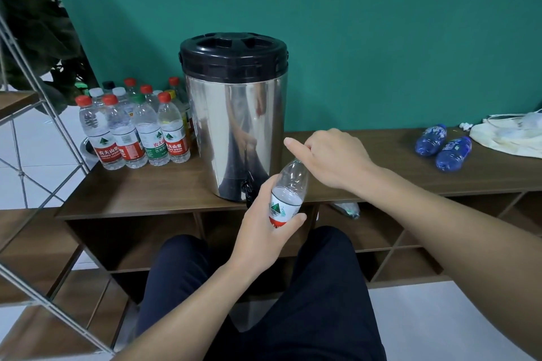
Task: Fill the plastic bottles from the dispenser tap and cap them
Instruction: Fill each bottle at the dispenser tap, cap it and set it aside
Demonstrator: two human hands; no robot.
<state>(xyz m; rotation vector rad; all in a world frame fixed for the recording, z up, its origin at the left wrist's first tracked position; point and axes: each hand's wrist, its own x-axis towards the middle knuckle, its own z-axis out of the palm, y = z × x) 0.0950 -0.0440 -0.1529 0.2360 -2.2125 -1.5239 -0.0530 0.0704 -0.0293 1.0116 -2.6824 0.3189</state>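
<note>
Clear plastic bottle [289,193] tilts before the steel dispenser's tap [247,187] — left hand [264,228] wraps its label, right hand [331,158] curls over its neck; a loose wrap risks slipping.

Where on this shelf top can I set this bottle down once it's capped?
Free: the stretch between the dispenser and the blue bottles, and the front strip left of the dispenser. Crowded: the back left corner, packed with upright bottles, and the far right by the white bag.
</note>
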